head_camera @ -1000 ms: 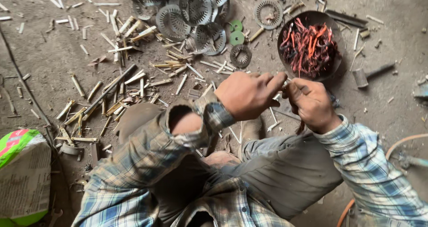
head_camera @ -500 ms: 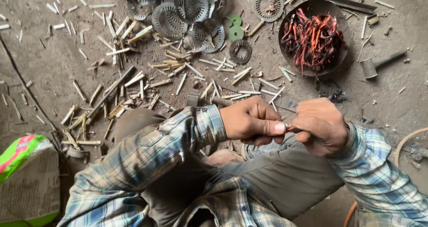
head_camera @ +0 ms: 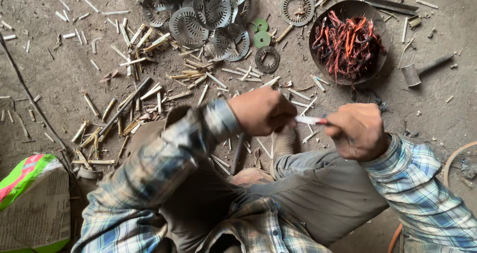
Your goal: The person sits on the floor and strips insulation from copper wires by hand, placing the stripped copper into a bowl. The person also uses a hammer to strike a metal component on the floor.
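I sit on a dirt floor with my knees up. My left hand (head_camera: 262, 111) and my right hand (head_camera: 356, 130) meet above my lap. Both pinch one short thin white strip with a reddish end (head_camera: 310, 120), the left hand at its left end and the right hand at its right end. Both hands wear plaid sleeves. Beyond my right hand stands a dark round bowl (head_camera: 371, 10) heaped with reddish copper wire pieces (head_camera: 348, 43).
Slotted round metal plates (head_camera: 211, 9) lie piled at the top, with two green washers (head_camera: 261, 32) and rings beside them. Pale strips and sticks (head_camera: 144, 89) litter the floor. A hammer (head_camera: 420, 70) lies right of the bowl. A printed sack (head_camera: 32, 198) sits lower left.
My hands moved lower and slightly apart, drawing the white strip out between them. One second ago they were closer together, nearer the bowl.
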Tool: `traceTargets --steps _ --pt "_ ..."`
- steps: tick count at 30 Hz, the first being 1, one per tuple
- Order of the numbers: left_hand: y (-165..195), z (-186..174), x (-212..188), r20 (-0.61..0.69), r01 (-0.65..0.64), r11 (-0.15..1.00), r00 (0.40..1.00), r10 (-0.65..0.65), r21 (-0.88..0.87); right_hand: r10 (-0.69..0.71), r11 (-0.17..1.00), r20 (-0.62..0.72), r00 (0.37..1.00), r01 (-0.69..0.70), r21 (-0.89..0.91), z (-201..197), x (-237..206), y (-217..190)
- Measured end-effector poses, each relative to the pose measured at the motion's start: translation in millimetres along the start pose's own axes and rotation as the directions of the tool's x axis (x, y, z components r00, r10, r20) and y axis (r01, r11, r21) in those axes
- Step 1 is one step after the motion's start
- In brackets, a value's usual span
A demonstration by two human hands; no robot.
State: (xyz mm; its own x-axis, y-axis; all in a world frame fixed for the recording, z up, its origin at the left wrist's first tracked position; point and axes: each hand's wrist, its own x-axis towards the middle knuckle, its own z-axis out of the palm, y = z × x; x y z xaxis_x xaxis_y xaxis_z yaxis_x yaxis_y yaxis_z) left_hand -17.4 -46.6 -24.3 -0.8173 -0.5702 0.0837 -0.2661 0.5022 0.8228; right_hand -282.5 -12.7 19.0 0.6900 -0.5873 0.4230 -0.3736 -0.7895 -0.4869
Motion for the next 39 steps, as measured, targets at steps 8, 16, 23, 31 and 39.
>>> traceTargets --steps 8,16,23,31,39 --pt "3.6 14.3 -17.2 -0.243 -0.071 0.504 0.814 0.528 0.861 0.595 -0.330 0.738 0.319 -0.739 0.587 11.3 -21.1 21.9" --pt "11.7 29.7 -12.7 -0.394 0.115 0.983 0.918 -0.049 0.146 0.510 0.674 0.147 0.848 -0.500 0.544 13.7 -32.0 11.2" --pt "10.3 -2.2 -2.3 -0.195 0.228 0.959 0.946 -0.260 -0.171 0.594 0.671 0.150 0.790 -0.590 0.449 16.5 -27.2 20.5" --pt "32.6 5.0 5.5 -0.416 0.021 0.849 0.878 0.237 0.528 0.524 0.828 0.001 0.852 -0.510 0.234 22.0 0.3 11.6" --pt "24.4 6.5 4.3 -0.480 0.072 0.893 0.861 0.169 0.443 0.549 0.812 0.018 0.836 -0.538 0.226 20.4 7.0 10.4"
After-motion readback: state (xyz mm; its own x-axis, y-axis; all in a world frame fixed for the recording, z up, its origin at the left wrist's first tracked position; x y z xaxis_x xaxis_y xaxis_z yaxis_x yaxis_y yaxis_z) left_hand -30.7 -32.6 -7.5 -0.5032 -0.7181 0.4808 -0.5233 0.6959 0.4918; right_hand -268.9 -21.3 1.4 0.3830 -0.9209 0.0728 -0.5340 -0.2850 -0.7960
